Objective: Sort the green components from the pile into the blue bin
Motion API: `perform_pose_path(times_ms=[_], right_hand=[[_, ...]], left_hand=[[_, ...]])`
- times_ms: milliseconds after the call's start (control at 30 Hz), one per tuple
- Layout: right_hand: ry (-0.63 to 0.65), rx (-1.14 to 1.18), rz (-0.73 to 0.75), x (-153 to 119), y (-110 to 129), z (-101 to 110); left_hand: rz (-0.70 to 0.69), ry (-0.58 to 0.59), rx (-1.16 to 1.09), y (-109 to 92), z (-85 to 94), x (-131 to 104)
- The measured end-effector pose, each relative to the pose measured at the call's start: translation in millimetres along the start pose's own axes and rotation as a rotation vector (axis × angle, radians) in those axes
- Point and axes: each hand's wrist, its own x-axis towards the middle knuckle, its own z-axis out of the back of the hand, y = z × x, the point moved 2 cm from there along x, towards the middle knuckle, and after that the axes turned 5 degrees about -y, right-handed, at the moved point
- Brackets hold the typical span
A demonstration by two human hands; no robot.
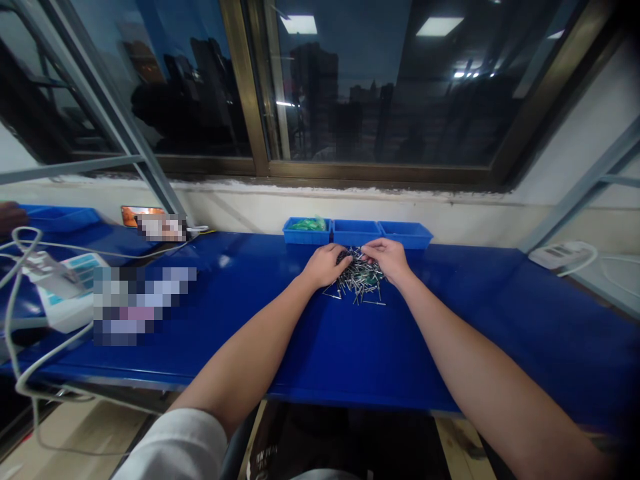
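Note:
A loose pile of thin metal rivets or pins (359,283) lies on the blue table. My left hand (326,265) rests at the pile's left edge, fingers curved down over the pieces; its fingertips are partly hidden among them. At the pile's upper right, my right hand (386,259) has thumb and forefinger pinched together, and what is between them is too small to name. Some green material shows under the pieces near the right hand. Just behind the pile stand three blue bins; the left bin (307,237) holds green plastic bags.
The blue table (240,267) runs below a window. At the left are a white device (65,293) with cables, a propped phone (143,215), another blue bin and a person's hand (13,217). A white power strip (563,255) lies at the right.

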Motion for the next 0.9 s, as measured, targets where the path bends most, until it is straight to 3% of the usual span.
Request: perform_pose_path(times_ms=[133, 400, 700, 900], right_hand=[[0.000, 0.090, -0.039, -4.7, 6.3, -6.3], [-0.032, 0.045, -0.029, -7.3, 10.1, -9.0], [-0.102, -0.063, 0.071, -4.3, 6.1, -5.9], [-0.058, -0.064, 0.068, -4.2, 5.8, -3.0]], left_hand=[[-0.098, -0.050, -0.070, -6.6, 4.0, 1.7], [-0.188, -0.120, -0.147, -13.3, 6.4, 0.3], [-0.093, -0.117, -0.029, -13.4, 6.7, 2.4], [-0.019, -0.067, 0.006, -11.7, 5.8, 2.8]])
